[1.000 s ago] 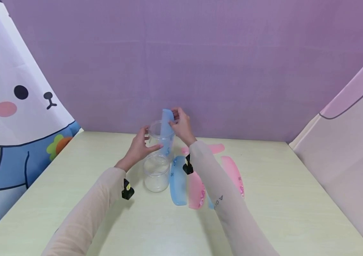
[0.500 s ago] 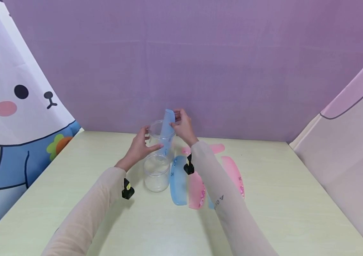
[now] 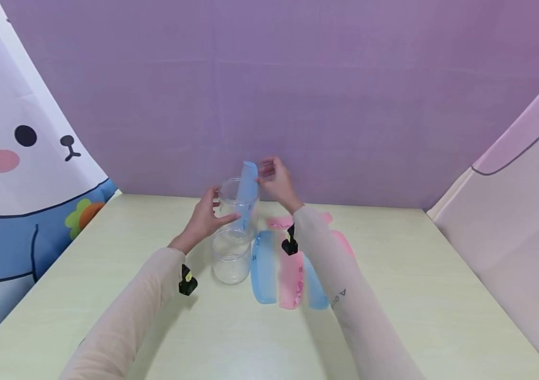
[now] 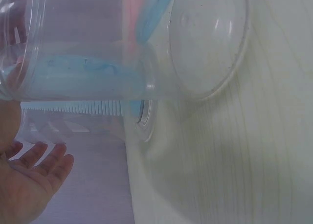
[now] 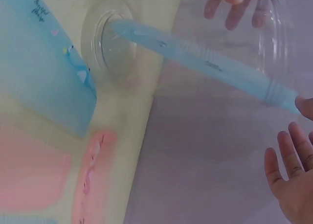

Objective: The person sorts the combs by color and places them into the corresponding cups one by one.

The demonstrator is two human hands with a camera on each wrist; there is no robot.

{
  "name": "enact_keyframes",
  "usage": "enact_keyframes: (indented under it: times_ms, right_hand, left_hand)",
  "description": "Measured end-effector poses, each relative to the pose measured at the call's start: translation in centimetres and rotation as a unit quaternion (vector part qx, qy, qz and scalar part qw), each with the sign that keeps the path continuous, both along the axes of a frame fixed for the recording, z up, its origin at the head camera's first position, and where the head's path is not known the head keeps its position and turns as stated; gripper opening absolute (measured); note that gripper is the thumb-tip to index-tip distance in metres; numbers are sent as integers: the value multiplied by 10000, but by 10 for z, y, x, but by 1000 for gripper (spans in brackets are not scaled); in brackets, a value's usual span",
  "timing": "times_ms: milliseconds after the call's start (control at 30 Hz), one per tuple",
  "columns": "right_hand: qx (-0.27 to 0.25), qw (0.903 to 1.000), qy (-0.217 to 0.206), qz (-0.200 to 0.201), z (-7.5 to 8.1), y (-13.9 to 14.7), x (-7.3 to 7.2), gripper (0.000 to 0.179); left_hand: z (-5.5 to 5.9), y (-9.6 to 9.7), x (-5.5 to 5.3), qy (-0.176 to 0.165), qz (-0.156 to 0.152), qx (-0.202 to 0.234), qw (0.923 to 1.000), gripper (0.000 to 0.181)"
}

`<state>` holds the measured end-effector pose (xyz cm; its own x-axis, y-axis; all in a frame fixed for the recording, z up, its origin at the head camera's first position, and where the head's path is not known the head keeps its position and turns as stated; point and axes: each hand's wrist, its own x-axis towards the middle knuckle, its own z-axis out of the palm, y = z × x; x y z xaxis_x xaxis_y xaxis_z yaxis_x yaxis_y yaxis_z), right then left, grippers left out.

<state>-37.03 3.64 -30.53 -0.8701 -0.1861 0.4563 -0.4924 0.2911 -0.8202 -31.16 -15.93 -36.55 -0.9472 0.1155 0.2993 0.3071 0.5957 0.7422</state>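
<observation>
In the head view my left hand (image 3: pixel 205 216) holds a clear jar (image 3: pixel 225 203), thumb in front and fingers at the far side. A blue comb (image 3: pixel 247 184) leans upright in that jar, its top above the rim. My right hand (image 3: pixel 279 184) is beside the comb's top, fingers spread. In the right wrist view its thumb (image 5: pixel 307 107) is at the comb's end, and its other fingers (image 5: pixel 291 155) are apart from it. The left wrist view shows the comb's teeth (image 4: pixel 83 107) through the jar wall.
Another clear jar (image 3: pixel 230 269) stands in front of the held one. To its right lie a blue comb (image 3: pixel 264 274), a pink comb (image 3: pixel 291 290) and another blue comb (image 3: pixel 317 290). More pink combs lie behind, partly under the right sleeve (image 3: pixel 340 285). A purple cloth (image 3: pixel 369 132) hangs behind the table.
My right hand has loosened its fingers from the comb and shifted slightly to the right. The comb has tilted a little inside the jar. My left hand stays on the jar.
</observation>
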Motion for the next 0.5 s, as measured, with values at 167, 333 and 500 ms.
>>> enact_keyframes:
  times_ms: [167,333,500]
  right_hand:
    - [197,9996,-148,103,3,14,3,47]
    - [520,9981,-239,246,-1,34,8,48]
    - [558,9968,-451,346,-10,54,14,48]
  left_hand:
    - [1,-1,1,-7,4,16,10000,92]
    - [0,-2,1,-107,49,-7,9999,92]
    - [-1,-2,0,-157,62,-22,9999,92]
